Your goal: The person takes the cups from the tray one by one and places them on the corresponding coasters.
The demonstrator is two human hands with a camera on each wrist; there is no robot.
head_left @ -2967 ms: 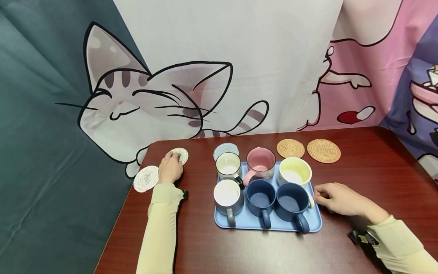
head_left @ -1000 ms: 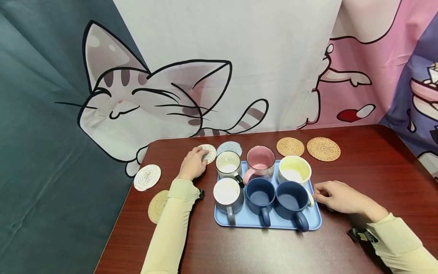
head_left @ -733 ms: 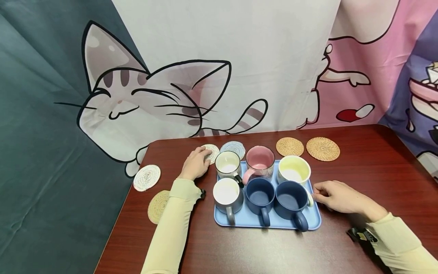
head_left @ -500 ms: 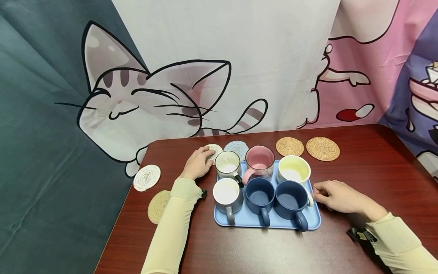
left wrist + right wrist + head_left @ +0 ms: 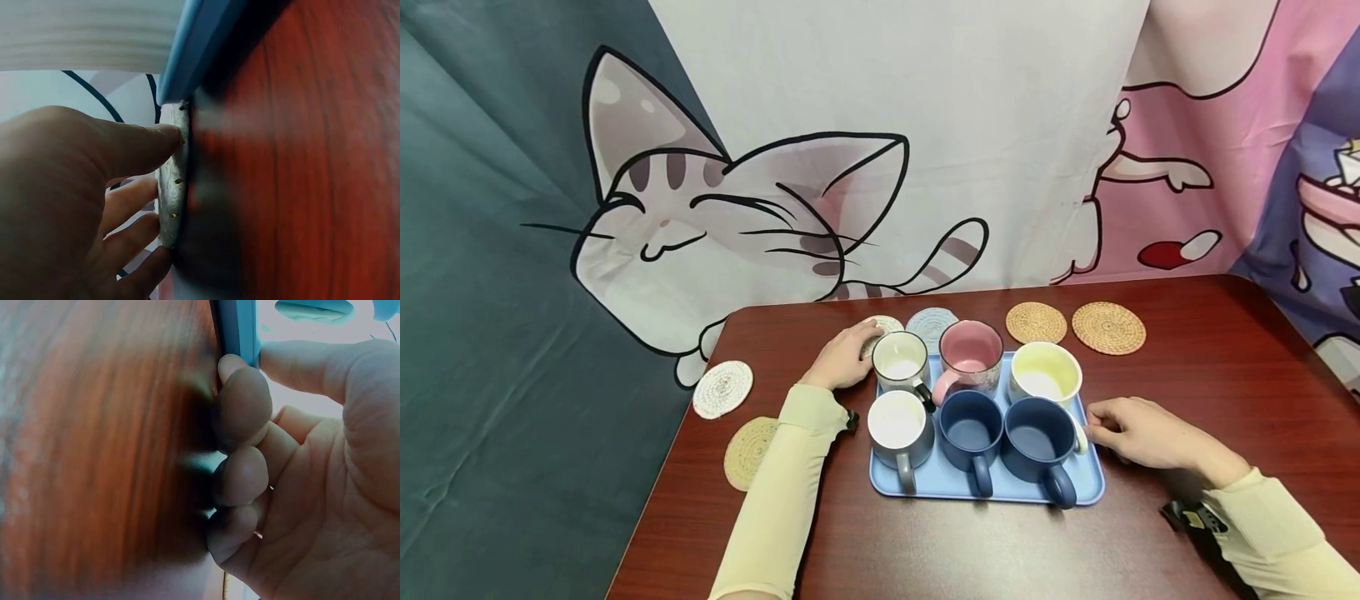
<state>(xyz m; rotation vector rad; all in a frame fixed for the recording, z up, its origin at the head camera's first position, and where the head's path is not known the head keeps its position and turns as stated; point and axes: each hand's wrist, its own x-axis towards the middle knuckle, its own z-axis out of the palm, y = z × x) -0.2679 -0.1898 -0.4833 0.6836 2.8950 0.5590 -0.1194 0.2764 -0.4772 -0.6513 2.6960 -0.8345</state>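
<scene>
White woven coaster (image 5: 889,322) is what I am working on: it lies on the table (image 5: 985,550) under the fingers of my left hand (image 5: 842,357), just behind and left of the black-rimmed cream mug (image 5: 900,358), which hides part of it, and just beside the light-blue coaster (image 5: 930,325); I cannot tell whether the two discs touch. My left hand is loosely spread, thumb at the coaster's near rim and the other fingers laid on it, apart from one another. My right hand (image 5: 1157,435) pinches the edge of the light-blue tray (image 5: 1022,495) between thumb and bent forefinger. That tray carries six cups, among them the pink mug (image 5: 972,346) and two navy mugs, left (image 5: 970,425) and right (image 5: 1040,433). I judge the step in hand to be positioning the coaster along the far side, since the two straw coasters, left (image 5: 1036,323) and right (image 5: 1108,328), lie in much the same line. For my next move I would want light sideways pressure, fingers low and clear of the cream mug's wall, and the tray held steady; pressing harder could, I think, jam the coaster against the tray.
</scene>
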